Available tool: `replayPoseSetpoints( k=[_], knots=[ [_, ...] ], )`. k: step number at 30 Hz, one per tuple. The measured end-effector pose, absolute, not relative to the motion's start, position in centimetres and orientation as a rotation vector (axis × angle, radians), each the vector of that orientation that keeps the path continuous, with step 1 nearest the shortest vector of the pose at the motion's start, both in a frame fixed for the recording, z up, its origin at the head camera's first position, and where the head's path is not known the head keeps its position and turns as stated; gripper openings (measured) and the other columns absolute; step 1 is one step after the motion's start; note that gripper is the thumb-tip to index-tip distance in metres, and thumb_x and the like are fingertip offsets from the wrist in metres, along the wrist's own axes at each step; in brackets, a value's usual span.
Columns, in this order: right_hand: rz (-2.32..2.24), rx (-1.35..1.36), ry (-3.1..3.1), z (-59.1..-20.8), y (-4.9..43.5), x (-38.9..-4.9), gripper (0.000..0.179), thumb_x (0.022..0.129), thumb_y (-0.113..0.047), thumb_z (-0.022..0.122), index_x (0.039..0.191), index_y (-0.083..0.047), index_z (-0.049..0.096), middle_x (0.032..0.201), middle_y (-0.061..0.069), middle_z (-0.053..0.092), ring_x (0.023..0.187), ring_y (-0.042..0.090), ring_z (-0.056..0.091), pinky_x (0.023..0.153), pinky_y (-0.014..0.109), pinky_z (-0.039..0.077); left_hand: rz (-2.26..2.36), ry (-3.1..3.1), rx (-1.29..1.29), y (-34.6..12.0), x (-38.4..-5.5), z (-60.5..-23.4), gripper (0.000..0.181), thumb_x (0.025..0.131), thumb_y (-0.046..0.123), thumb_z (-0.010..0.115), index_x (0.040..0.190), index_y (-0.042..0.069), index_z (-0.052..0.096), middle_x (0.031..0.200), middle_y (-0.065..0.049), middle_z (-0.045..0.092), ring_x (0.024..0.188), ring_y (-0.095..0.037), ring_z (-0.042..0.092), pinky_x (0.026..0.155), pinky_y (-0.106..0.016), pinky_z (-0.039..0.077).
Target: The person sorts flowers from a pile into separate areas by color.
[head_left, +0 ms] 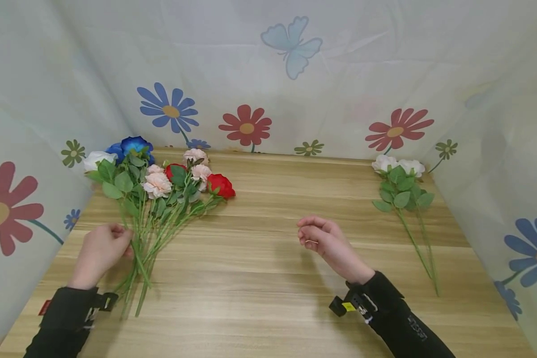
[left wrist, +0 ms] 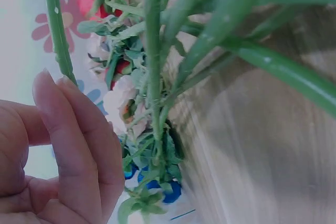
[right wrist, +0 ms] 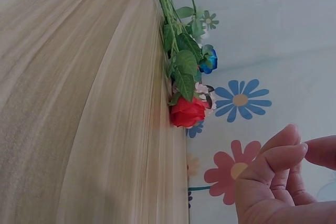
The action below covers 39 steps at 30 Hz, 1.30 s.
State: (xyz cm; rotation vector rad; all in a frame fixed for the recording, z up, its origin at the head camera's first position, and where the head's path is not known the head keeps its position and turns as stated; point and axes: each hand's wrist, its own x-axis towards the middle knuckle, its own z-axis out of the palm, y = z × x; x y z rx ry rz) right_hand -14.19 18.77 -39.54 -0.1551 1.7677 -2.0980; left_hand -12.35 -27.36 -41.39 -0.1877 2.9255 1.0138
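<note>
At the left of the table, my left hand [head_left: 105, 251] pinches a green stem [left wrist: 59, 30] between thumb and fingertips. That stem seems to run up to the white rose [head_left: 99, 160] at the left of the pile. Beside the fingers, several other stems [head_left: 154, 243] cross each other on the table. They carry blue roses [head_left: 135, 145], pale pink blooms [head_left: 157, 185] and red roses [head_left: 221, 185]. My right hand [head_left: 328, 243] hovers over the middle of the table, fingers loosely bent, holding nothing. In the right wrist view its thumb and fingertip [right wrist: 303, 149] meet.
Two white roses [head_left: 398, 165] with leafy stems lie at the right side of the wooden table [head_left: 259, 288]. A hanging cloth [head_left: 232, 59] printed with flowers and a butterfly encloses the back and both sides.
</note>
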Motion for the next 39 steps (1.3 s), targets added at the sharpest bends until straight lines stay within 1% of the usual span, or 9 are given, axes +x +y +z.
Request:
replayPoseSetpoints(
  k=[7,14,22,30,35,39],
  knots=[
    [-2.085,-0.145,1.775,-39.7,18.9,-14.2,0.015,0.097,-0.009,0.051,0.109,0.001,0.052,0.092,0.005,0.057,0.082,0.014,0.056,0.068,0.019,0.049,1.043,3.006,-0.144,-26.9,-12.3,-40.6,0.038,0.099,0.023,0.046,0.105,-0.013,0.056,0.073,-0.010,0.067,0.057,-0.021,0.065,0.065,-0.043,0.050],
    [-2.070,-0.142,1.793,-39.9,19.0,-14.2,0.017,0.097,-0.009,0.051,0.110,0.002,0.052,0.091,0.005,0.057,0.083,0.014,0.056,0.068,0.019,0.050,1.103,2.993,-0.111,-26.2,-12.6,-40.2,0.038,0.099,0.026,0.046,0.105,-0.010,0.056,0.081,-0.015,0.066,0.059,-0.022,0.065,0.057,-0.034,0.048],
    [-2.073,-0.132,1.803,-40.2,19.1,-14.2,0.019,0.097,-0.010,0.052,0.110,0.004,0.051,0.090,0.004,0.057,0.082,0.013,0.056,0.067,0.019,0.050,1.169,3.009,-0.041,-24.4,-13.3,-39.3,0.040,0.099,0.031,0.046,0.104,-0.008,0.056,0.082,-0.015,0.064,0.057,-0.023,0.064,0.052,-0.031,0.046],
    [-2.068,-0.142,1.807,-40.4,19.1,-14.1,0.021,0.096,-0.011,0.053,0.111,0.004,0.051,0.090,0.005,0.057,0.081,0.014,0.056,0.066,0.019,0.049,1.205,3.000,-0.008,-22.6,-14.0,-38.6,0.036,0.099,0.032,0.047,0.105,-0.002,0.055,0.084,-0.013,0.061,0.056,-0.019,0.063,0.049,-0.032,0.046],
    [-2.068,-0.136,1.804,-40.5,19.2,-14.0,0.023,0.096,-0.013,0.054,0.112,0.004,0.051,0.091,0.006,0.057,0.081,0.014,0.056,0.066,0.019,0.049,1.258,2.963,0.023,-21.6,-14.5,-38.2,0.032,0.099,0.028,0.048,0.105,-0.003,0.055,0.084,-0.015,0.060,0.058,-0.023,0.065,0.052,-0.033,0.051],
    [-2.066,-0.121,1.802,-40.6,19.2,-14.0,0.024,0.096,-0.014,0.054,0.113,0.003,0.051,0.092,0.006,0.057,0.080,0.013,0.056,0.066,0.019,0.048,1.286,2.935,0.042,-20.8,-14.8,-38.1,0.029,0.099,0.026,0.049,0.105,-0.002,0.055,0.084,-0.015,0.061,0.059,-0.024,0.065,0.054,-0.034,0.053]
  ],
)
